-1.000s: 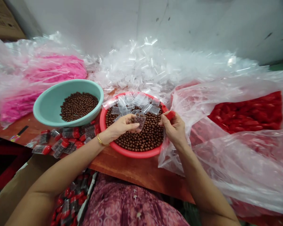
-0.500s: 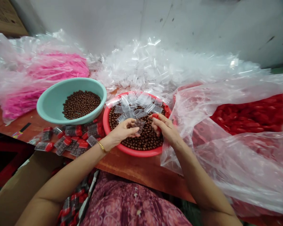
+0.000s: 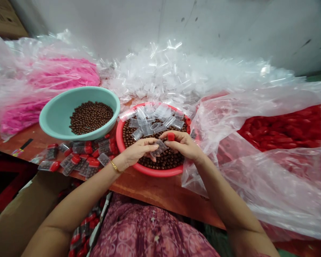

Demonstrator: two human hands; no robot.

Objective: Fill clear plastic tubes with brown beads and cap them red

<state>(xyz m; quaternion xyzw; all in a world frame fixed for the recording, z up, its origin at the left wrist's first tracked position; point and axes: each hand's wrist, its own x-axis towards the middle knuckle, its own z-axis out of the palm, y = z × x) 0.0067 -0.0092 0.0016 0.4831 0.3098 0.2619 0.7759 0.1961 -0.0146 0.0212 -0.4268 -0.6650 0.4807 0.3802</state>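
My left hand (image 3: 139, 150) is closed on a small clear plastic container (image 3: 159, 148) with dark balls inside, tilted above the red basin (image 3: 155, 174). My right hand (image 3: 184, 144) pinches a red cap (image 3: 171, 136) close to the container's upper right; the cap is apart from it. Beneath both hands the basin holds brown balls (image 3: 173, 159), and several clear empty containers (image 3: 149, 121) lie on top of them at the back. Left of the basin, several filled containers with red caps (image 3: 92, 167) lie on the table.
A teal basin (image 3: 53, 123) of brown balls stands at left. Behind lies a heap of clear containers (image 3: 176, 71). Bags with pink pieces (image 3: 66, 71) and red caps (image 3: 283, 128) flank the table (image 3: 149, 191). An open carton (image 3: 29, 207) with capped containers sits below the left edge.
My right hand has moved left, bringing the red cap nearer the container. My left hand stays nearly in place, with the container tilted more toward the right hand.
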